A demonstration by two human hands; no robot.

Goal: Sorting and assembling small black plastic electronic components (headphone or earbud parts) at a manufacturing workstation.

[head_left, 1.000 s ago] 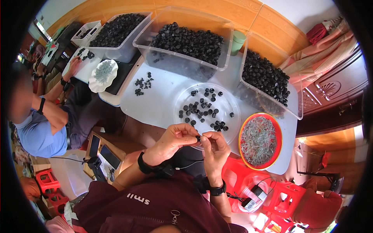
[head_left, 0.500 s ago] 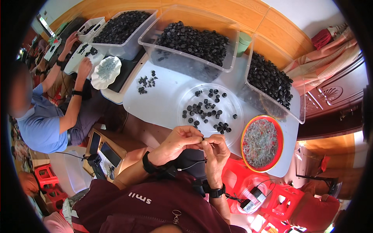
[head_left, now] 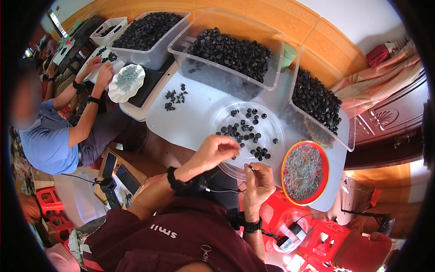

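Observation:
My left hand (head_left: 212, 155) is over the near left edge of a round clear plastic tray (head_left: 280, 119), fingers bent and apart, slightly blurred; nothing shows in them. Just right of it, my right hand (head_left: 259, 183) pinches a small dark piece (head_left: 251, 168) between thumb and fingertips; its exact kind is too small to make out. Loose black caps (head_left: 247, 128) are scattered in the tray. Close to my right hand stands a red bowl with a yellow rim (head_left: 284, 168), full of thin, pale, greyish pieces (head_left: 306, 172).
Large clear bins (head_left: 222, 86) of black parts line the back of the white table (head_left: 158, 122). A small cluster of black parts (head_left: 174, 97) lies at left. A co-worker (head_left: 50, 140) sits left beside a white dish (head_left: 118, 96). Red stools (head_left: 324, 240) stand at lower right.
My hands were together at a small piece; now they are apart. The left moved up and slightly left, while the right came down with a piece. The co-worker's hands also moved.

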